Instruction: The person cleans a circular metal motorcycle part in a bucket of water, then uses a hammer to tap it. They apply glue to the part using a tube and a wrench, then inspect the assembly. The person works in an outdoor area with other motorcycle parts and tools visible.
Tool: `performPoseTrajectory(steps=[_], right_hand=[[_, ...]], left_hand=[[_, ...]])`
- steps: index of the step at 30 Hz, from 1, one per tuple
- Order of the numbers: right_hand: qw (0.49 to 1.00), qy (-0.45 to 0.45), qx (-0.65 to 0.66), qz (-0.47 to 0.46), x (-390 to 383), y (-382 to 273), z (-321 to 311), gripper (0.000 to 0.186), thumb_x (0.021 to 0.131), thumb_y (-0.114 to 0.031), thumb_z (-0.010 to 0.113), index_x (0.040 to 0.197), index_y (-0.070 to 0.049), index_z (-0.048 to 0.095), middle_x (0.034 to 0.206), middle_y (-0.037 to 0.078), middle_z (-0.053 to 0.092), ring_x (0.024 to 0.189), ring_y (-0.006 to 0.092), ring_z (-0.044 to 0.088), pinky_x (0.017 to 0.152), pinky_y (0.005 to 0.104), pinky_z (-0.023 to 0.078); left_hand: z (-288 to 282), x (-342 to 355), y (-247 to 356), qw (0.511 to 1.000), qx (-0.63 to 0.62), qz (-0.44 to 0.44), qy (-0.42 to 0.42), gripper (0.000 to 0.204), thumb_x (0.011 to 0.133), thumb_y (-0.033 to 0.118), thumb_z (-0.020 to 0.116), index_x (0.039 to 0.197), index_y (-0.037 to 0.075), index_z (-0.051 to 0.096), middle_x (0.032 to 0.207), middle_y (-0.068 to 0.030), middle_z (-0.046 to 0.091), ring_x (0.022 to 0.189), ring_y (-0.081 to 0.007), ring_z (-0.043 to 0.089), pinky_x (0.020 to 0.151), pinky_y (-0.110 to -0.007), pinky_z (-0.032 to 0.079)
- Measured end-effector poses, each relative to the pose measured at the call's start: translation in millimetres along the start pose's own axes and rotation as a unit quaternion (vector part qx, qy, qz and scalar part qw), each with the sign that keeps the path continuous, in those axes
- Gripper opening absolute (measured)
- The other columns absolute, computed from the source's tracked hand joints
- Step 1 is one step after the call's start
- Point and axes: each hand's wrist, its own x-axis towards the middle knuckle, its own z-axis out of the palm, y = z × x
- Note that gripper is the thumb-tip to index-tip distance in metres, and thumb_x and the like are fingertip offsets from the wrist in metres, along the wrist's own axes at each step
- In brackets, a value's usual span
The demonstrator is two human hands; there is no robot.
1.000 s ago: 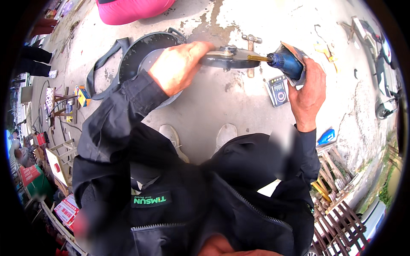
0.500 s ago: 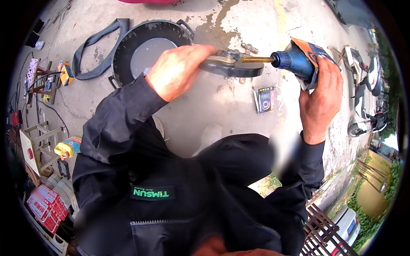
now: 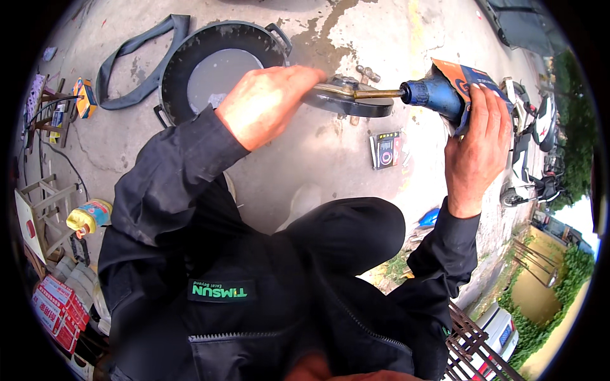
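Observation:
My left hand point(image 3: 270, 105) is closed around a long brass-coloured metal piece point(image 3: 333, 89) that reaches to the right; its kind is unclear. Beneath it is a dark, rounded, flat object point(image 3: 362, 108). My right hand point(image 3: 475, 149) grips a blue bottle point(image 3: 438, 96) lying sideways, partly wrapped in an orange and dark cardboard piece point(image 3: 467, 79). From the bottle's dark neck a thin brown tube point(image 3: 379, 94) points left, its tip overlapping the metal piece in view; contact I cannot tell. A hammer point(image 3: 367, 73) lies on the ground behind the dark object.
A black tub point(image 3: 170, 79) of water stands at left, beside a black rubber loop point(image 3: 105, 76). A small dark box point(image 3: 386, 150) lies near my knees. Farther left are a yellow bottle point(image 3: 86, 218) and a wooden stool point(image 3: 32, 216). Motorbikes point(image 3: 540, 133) stand at right.
The bottle and its tube have shifted slightly left, and the tube's tip now meets the metal piece in view. My left hand keeps its grip. The whole view has turned a little.

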Motion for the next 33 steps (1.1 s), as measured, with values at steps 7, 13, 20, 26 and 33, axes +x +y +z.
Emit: performPoseTrajectory(steps=[7,13,20,26,33], right_hand=[[1.000,-0.002,-0.014,-0.013,3.9,-0.4,2.1,0.034,0.083,0.000,0.063,0.117,-0.007,0.063,0.116,0.009,0.065,0.112,0.0297,0.059,0.095,0.0405,0.047],[1.000,-0.004,-0.012,-0.008,1.1,2.1,4.0,0.034,0.083,0.000,0.063,0.117,-0.007,0.063,0.116,0.009,0.065,0.112,0.0297,0.059,0.095,0.0403,0.047],[1.000,-0.017,-0.011,-0.002,-1.0,4.7,3.3,0.037,0.081,0.002,0.064,0.117,-0.007,0.063,0.116,0.009,0.064,0.113,0.0298,0.059,0.096,0.0400,0.048],[1.000,-0.010,-0.005,-0.003,0.1,4.3,6.0,0.038,0.080,0.002,0.063,0.117,-0.007,0.063,0.116,0.009,0.064,0.113,0.0298,0.059,0.096,0.0398,0.048],[1.000,-0.015,-0.010,-0.005,-0.2,4.7,5.9,0.037,0.081,0.001,0.063,0.117,-0.008,0.063,0.117,0.009,0.064,0.114,0.0298,0.059,0.096,0.0398,0.048]], left_hand=[[3.6,0.1,-5.7,1.000,0.005,-0.013,-0.024,0.048,0.071,-0.011,0.057,0.117,0.001,0.055,0.104,-0.0186,0.065,0.095,-0.0406,0.062,0.076,-0.046,0.052],[7.3,4.0,-4.7,0.999,-0.004,-0.014,-0.029,0.048,0.070,-0.011,0.057,0.117,0.002,0.055,0.102,-0.0187,0.065,0.093,-0.0410,0.062,0.075,-0.046,0.052],[10.7,6.0,-4.9,0.999,-0.009,-0.010,-0.032,0.047,0.070,-0.011,0.058,0.116,0.001,0.056,0.102,-0.0189,0.065,0.093,-0.0412,0.062,0.075,-0.046,0.052],[9.7,5.0,-4.4,0.999,-0.008,-0.018,-0.034,0.047,0.070,-0.011,0.058,0.116,0.001,0.056,0.102,-0.0193,0.065,0.094,-0.0419,0.062,0.076,-0.046,0.052],[10.3,5.6,-4.6,0.999,-0.004,-0.018,-0.041,0.048,0.070,-0.012,0.057,0.117,0.000,0.055,0.103,-0.0203,0.065,0.095,-0.0424,0.061,0.077,-0.046,0.052]])
